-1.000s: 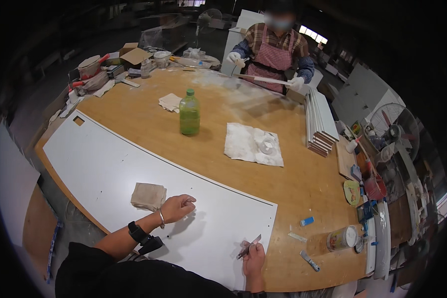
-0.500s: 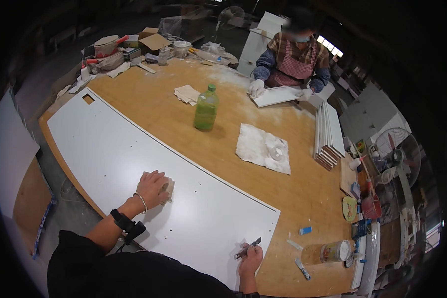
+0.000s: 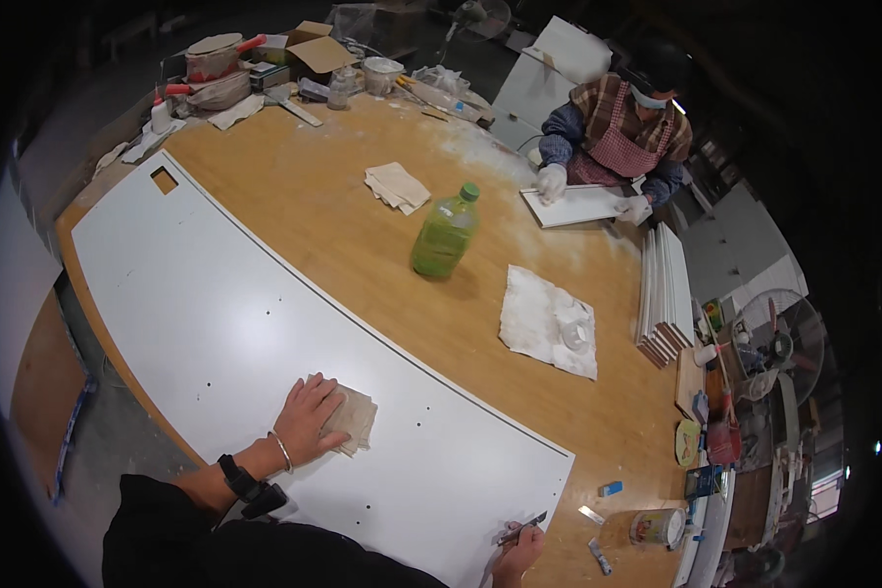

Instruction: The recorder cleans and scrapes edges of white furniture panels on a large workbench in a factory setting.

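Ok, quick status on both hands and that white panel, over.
Left hand flat on beige cloth, pressing it to the white panel. Right hand at panel's near edge, gripping a slim dark tool. Green bottle stands clear on the table.

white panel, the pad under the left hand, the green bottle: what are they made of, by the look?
White panel: likely laminated or painted board, smooth matte face, drilled holes. Pad under the left hand: beige folded cloth or abrasive sheet, can't tell which. Green bottle: translucent plastic, glossy.

Crumpled beige cloth [image 3: 351, 419] on white panel [image 3: 216, 323]
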